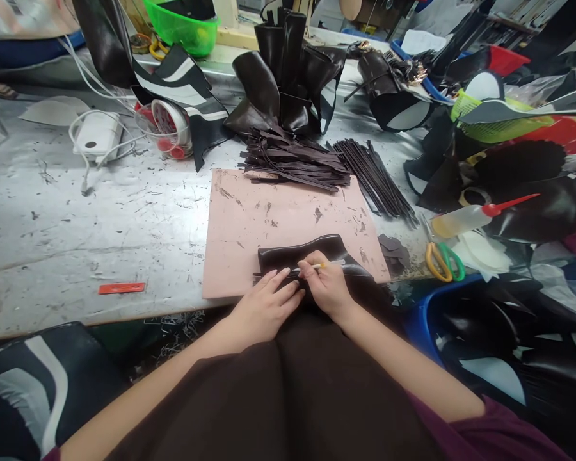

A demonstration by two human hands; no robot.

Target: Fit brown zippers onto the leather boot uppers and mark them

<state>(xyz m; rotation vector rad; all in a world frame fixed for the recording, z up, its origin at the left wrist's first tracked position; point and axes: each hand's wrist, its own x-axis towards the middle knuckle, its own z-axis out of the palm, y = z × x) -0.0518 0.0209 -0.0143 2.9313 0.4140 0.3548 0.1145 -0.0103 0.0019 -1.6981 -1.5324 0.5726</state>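
Leather (297, 255) lies on the pink board (278, 211). The left hand (269, 304) rests flat on the leather, gripping nothing; the right hand (325, 285) pinches a pen (333, 263). Keeping the leather still should help.

Identifiable as leatherwork-type workshop by glossy dark piece (302, 248) at near edge of pink board (278, 208), with cut strips (292, 159) heaped over far edge.

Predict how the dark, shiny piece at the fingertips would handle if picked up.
The dark piece would probably flex rather than stay rigid, since its far edge runs in a gentle curve. It may feel somewhat slippery, judging by its glossy surface.
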